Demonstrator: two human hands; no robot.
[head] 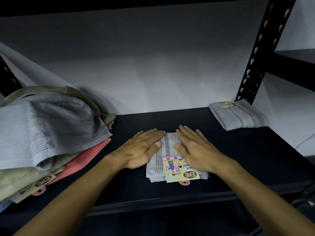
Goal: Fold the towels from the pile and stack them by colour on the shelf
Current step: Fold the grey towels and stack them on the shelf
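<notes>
Towel in hand: I see a folded pale grey towel [167, 150] lying flat on the dark shelf [213, 150], near its front edge, with a printed card label [180, 169] on its near end
Long axis: the towel runs front to back, away from me, striped bands along that line
Left hand [142, 148]: flat, palm down, fingers spread, pressing the towel's left half; its grip closes on nothing
Right hand [196, 150]: flat too, palm down on the right half, fingers pointing toward the back wall; its grip is open, nothing pinched
Key relation: a folded grey towel of the same colour [238, 115] sits at the shelf's back right corner, well apart from my hands, to the right and farther back; my right hand is the nearer one
Next move, my judgement: slide or lift this towel to the right and back onto its match
Pile [46, 133]: on the shelf's left end, a loose heap, grey on top, beige and coral beneath, still unfolded
Containers: none in view; the shelf holds everything
</notes>
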